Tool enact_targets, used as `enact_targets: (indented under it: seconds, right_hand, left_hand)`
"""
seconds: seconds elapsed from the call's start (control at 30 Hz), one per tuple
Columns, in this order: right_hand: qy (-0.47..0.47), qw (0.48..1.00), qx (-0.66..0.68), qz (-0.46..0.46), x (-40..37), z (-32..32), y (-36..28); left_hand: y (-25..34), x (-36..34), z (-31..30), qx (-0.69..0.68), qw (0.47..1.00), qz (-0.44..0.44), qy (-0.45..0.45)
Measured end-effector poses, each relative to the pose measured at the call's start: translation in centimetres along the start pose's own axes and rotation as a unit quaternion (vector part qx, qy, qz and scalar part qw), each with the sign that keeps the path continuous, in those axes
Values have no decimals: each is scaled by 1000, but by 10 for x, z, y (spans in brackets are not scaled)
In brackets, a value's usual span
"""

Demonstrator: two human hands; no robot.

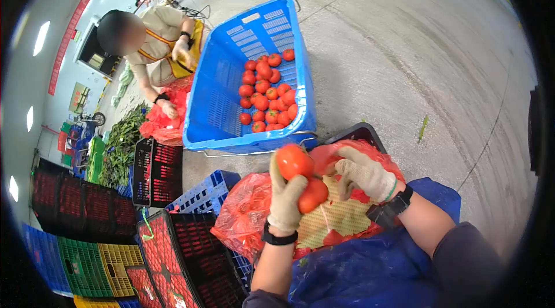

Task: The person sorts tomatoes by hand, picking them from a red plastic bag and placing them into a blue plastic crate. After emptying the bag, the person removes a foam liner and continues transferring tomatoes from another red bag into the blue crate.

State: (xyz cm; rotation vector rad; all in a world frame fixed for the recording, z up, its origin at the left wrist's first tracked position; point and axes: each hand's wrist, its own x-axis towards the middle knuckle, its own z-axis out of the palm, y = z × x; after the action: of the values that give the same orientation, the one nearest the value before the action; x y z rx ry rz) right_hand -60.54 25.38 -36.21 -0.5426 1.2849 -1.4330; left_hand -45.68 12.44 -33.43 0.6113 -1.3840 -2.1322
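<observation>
Two red tomatoes [295,161] are in my left hand [285,201], which wears a pale work glove and has its fingers wrapped round them. Just right of them is my right hand [365,176], also gloved, with its fingers partly curled; whether anything small is in them cannot be made out. Both hands are above a red plastic bag [243,207] that lies open over a dark crate, with yellowish patterned lining [341,219] inside. Beyond the hands, a large blue crate [248,145] holds several tomatoes [272,93], gathered toward its right side.
A co-worker [159,36] in gloves crouches at the upper left beside another red bag [165,123]. Black crates [193,250] and a blue crate [208,192] stand at the left, near leafy greens [124,152]. Blue sheeting [358,273] lies in front of me.
</observation>
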Motion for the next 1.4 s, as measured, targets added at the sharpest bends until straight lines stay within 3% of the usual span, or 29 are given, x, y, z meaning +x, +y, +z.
enact_targets:
  seconds: [0.03,0.07,0.13,0.2,0.27,0.47,0.53,0.67,0.73,0.83,0.87,0.93,0.97,1.0,1.07,1.13,1.2,1.23,1.27,1.3,1.33,1.4]
  right_hand:
    - [-47,985,164,11,-3,-1,-1]
    - [-91,995,50,8,5,-7,10]
    - [-83,983,49,-153,11,-3,37]
    - [-85,985,72,-134,7,-6,32]
    - [-189,968,161,22,0,-13,14]
    - [-206,927,313,1,-3,-2,8]
    - [-162,928,334,15,-4,-2,12]
    - [-89,917,385,51,6,-6,23]
    - [-86,921,377,45,7,-6,23]
    - [-55,923,377,64,5,-1,21]
    - [-69,922,374,68,4,0,19]
    - [-59,918,386,60,4,0,20]
    - [-76,921,379,43,5,-1,24]
    - [-85,921,377,46,6,-2,27]
    - [-118,914,387,41,9,-1,32]
    - [-103,926,364,9,8,16,27]
    - [3,946,319,-58,5,28,28]
    - [-100,946,304,-55,-1,22,24]
    - [-103,946,303,-54,-1,17,29]
    - [-114,966,232,-28,0,12,37]
    - [-124,979,160,-3,1,11,42]
    - [-170,974,152,6,-1,15,32]
  left_hand:
    - [-11,-5,4,12,999,-34,-10]
    - [-23,-11,10,38,999,-38,-6]
    - [-30,-21,23,39,995,-94,-2]
    - [-32,-25,22,78,993,-84,-1]
    - [-21,-29,20,21,994,-103,-8]
    - [1,-32,4,-109,988,-108,-4]
    - [12,-24,3,-261,939,-195,105]
    - [24,32,-36,-401,906,-114,67]
    - [50,61,-24,-404,909,-64,77]
    - [66,88,-20,-397,909,-58,111]
    - [68,86,-6,-338,920,-40,194]
    - [46,73,-5,-175,979,-27,99]
    - [31,62,-2,-172,979,-18,108]
    - [12,49,2,-9,998,-25,58]
    - [-19,26,6,313,947,-46,-45]
    - [-28,2,14,339,938,-48,-46]
    - [-27,-13,17,363,929,-53,-51]
    - [-26,-17,17,310,946,-87,-27]
    - [-25,-22,14,255,959,-120,-2]
    - [-36,-25,6,253,966,-50,5]
    - [-42,-30,-1,253,966,-49,10]
    - [-47,-38,-15,334,941,-54,27]
